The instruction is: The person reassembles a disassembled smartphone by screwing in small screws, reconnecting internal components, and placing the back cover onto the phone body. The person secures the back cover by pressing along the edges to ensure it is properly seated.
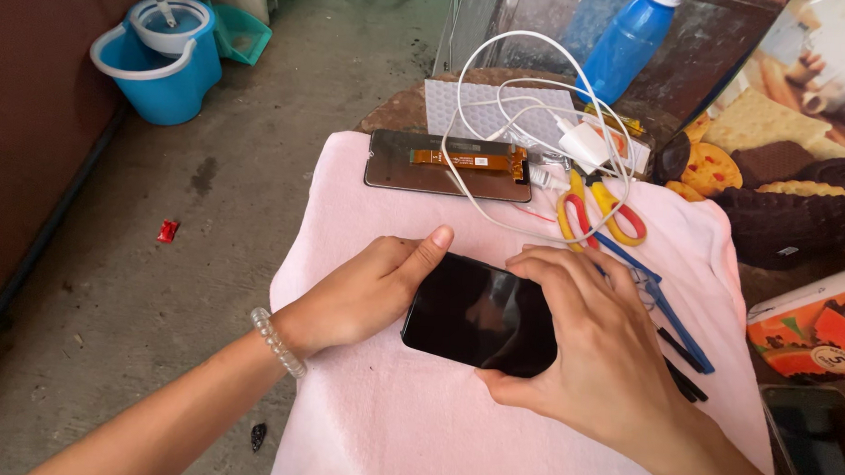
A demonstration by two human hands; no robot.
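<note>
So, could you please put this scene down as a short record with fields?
surface: pink towel
left hand: left hand holds the left end of the black phone, thumb on its top edge
right hand: right hand lies over the phone's right end
behind the phone: detached screen panel with an orange flex cable, white charger cable, scissors
right of the hands: blue tool
floor: blue mop bucket
</note>
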